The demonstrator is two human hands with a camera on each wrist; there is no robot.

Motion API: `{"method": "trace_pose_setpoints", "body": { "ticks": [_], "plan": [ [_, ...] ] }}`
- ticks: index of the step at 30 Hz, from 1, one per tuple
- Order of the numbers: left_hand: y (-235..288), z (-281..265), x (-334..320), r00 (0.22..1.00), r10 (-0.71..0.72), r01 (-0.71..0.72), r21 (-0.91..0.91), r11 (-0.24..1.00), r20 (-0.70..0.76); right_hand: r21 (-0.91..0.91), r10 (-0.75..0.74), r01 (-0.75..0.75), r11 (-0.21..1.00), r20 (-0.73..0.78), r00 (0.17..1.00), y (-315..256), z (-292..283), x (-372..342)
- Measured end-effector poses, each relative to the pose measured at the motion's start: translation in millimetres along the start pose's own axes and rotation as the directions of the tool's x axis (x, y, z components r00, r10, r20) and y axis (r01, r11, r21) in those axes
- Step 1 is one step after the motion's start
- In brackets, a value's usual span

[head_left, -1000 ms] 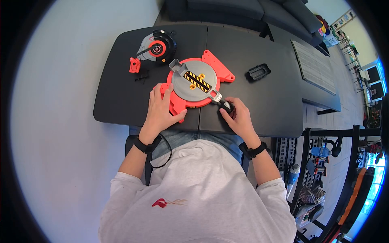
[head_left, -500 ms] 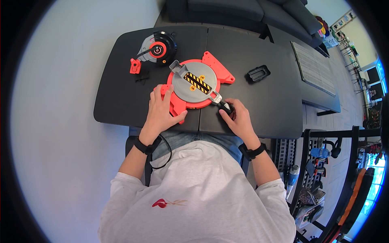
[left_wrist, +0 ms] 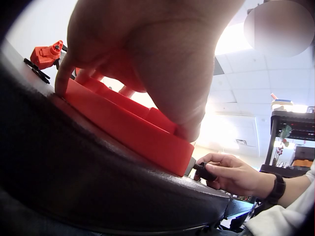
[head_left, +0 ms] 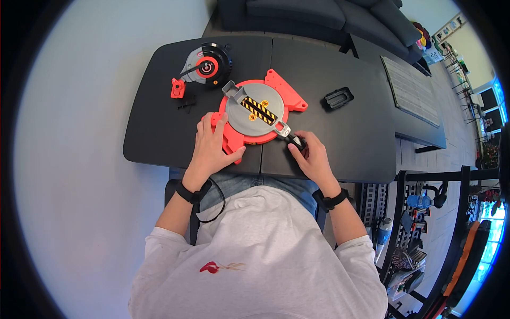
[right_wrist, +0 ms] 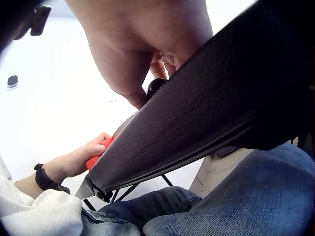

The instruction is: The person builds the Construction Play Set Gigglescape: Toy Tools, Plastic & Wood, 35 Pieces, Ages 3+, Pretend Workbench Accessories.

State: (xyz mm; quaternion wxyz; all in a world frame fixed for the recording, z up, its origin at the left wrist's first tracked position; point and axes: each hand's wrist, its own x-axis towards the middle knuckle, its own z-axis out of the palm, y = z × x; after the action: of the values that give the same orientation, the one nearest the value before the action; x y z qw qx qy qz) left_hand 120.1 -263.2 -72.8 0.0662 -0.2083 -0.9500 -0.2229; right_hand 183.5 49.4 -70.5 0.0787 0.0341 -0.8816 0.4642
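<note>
A round toy saw base, red with a grey turntable, lies on the table, a yellow-and-black striped slot across its middle. My left hand grips its near-left red foot, fingers over the far side and thumb at the near end; the left wrist view shows that hand arched over the red wall. At the turntable's near-right arm, my right hand pinches a black handle between thumb and fingers. A ribbed stretch of the handle shows beside the base in the left wrist view.
At the back left of the black table lies a grey, red and black toy saw head with a red clamp-like part. Small black pieces lie nearby. A black oblong tray-like part sits at the right.
The table and the things on it appear slightly lower in the head view. Both hands keep their holds on the base and the handle.
</note>
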Motion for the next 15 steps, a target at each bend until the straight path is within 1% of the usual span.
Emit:
{"method": "trace_pose_setpoints", "body": {
  "ticks": [3, 15],
  "plan": [
    [-0.3, 0.2, 0.3, 1.0, 0.001, -0.001, -0.005, 1.0, 0.0, -0.007, -0.024, 0.023, 1.0, -0.008, 1.0, 0.2, -0.1, -0.5],
    [-0.5, -0.5, 0.6, 1.0, 0.002, -0.002, -0.008, 1.0, 0.003, -0.027, -0.011, 0.011, 1.0, -0.001, 1.0, 2.6, 0.9, -1.2]
  ]
}}
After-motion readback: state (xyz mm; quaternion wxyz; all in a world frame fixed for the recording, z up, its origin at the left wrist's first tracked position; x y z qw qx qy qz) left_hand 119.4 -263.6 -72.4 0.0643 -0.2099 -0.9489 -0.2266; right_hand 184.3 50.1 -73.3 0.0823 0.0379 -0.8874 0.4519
